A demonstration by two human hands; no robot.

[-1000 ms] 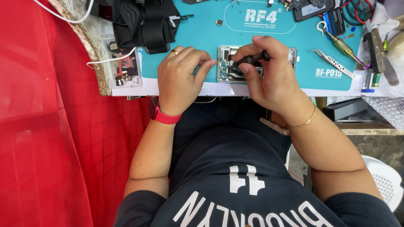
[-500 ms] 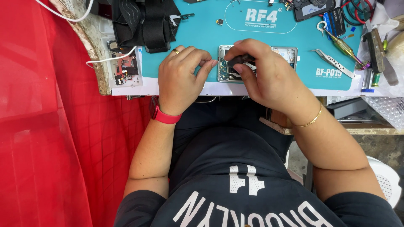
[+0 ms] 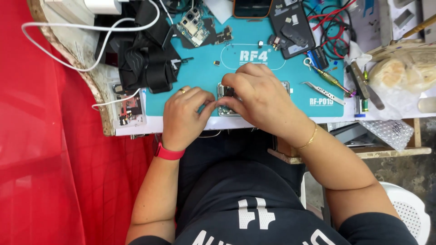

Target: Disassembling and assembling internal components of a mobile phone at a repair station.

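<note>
Both hands, left hand [image 3: 184,115] and right hand [image 3: 254,97], pinch the opened phone [image 3: 225,106] on the teal mat [image 3: 204,77]; light, rigid, fragile inside, seemingly best gripped by its edges.

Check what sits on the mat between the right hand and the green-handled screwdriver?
Head view: metal tweezers lie on the teal mat between the right hand and the green-handled screwdriver; otherwise bare mat.

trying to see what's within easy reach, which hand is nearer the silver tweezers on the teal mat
The right. The right hand lies over the opened phone, just left of the tweezers in the picture. The left hand is farther off, beyond the phone.
</note>
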